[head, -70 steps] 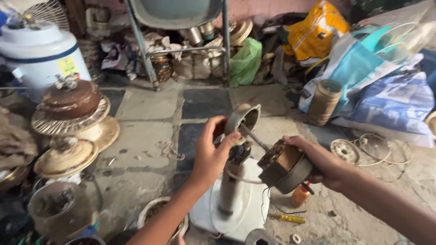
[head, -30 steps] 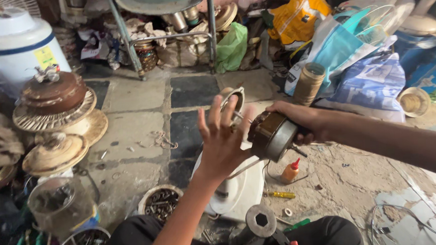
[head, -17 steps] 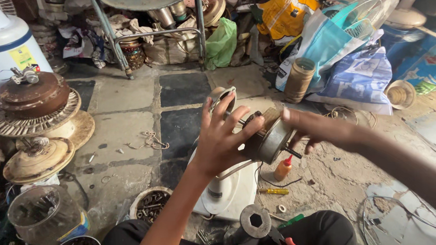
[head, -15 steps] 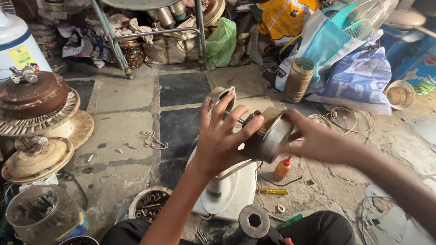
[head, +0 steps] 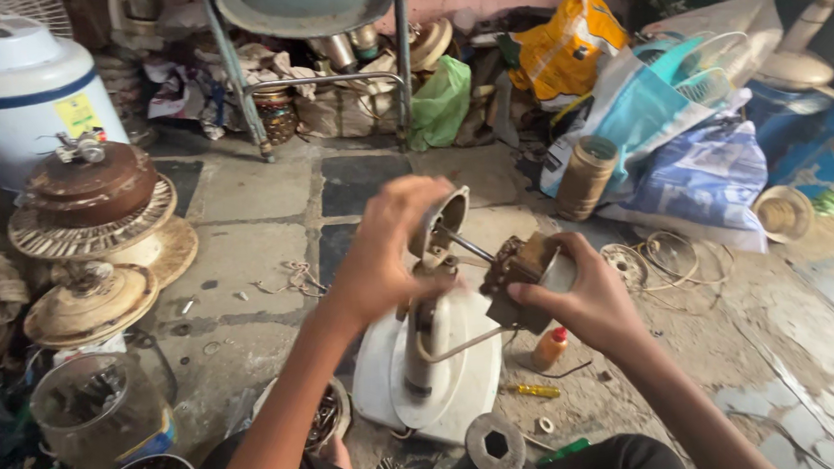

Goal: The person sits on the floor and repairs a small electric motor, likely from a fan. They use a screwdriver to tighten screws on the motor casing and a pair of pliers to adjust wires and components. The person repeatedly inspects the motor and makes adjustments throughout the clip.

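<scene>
Your right hand grips motor w/ shaft aimed at housing; left hand closed on housing atop stand, steadying it, on floor.

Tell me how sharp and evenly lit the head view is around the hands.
Head view: the left hand is smeared by motion blur; the right hand on the fan motor is a bit crisper. Light is soft and even, no hard shadows or glare; the floor reads sharp; edges bow slightly from the wide lens.
</scene>
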